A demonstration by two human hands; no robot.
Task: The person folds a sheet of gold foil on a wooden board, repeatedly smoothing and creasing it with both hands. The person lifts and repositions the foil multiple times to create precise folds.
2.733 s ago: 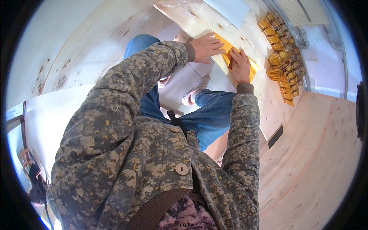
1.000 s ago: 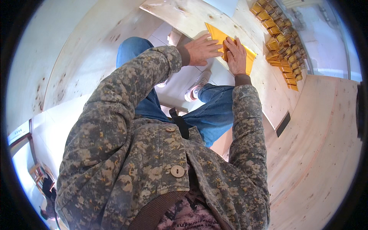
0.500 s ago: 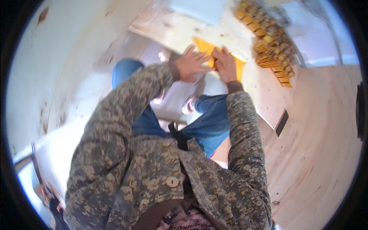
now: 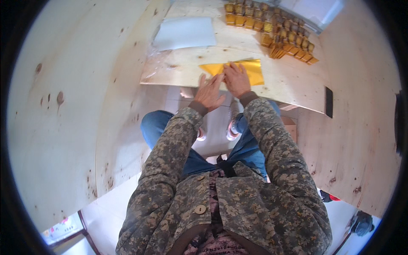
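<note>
A shiny yellow-gold sheet of paper [image 4: 255, 71], with a pointed left end, lies near the front edge of the wooden table. My right hand [image 4: 237, 80] bears on its middle, fingertips bent onto the paper and its thumb partly hidden. Just to the left, my left hand [image 4: 209, 93] is at the sheet's near edge. Its fingers are stretched and apart, the thumb sticks out to the right, and its fingertips come close to my right hand. Whether the left fingertips touch the paper I cannot tell.
Rows of folded gold paper pieces [image 4: 272, 32] stand at the back right of the table [image 4: 182, 68]. A pale sheet [image 4: 187, 33] lies at the back left, beside clear plastic film [image 4: 159, 61]. Wooden panels rise on both sides. A black strip [image 4: 329, 102] marks the right front corner.
The view has swung, so the table now appears more level and the folded pieces farther up. Both hands stay at the yellow sheet; the right fingers look flatter on it.
</note>
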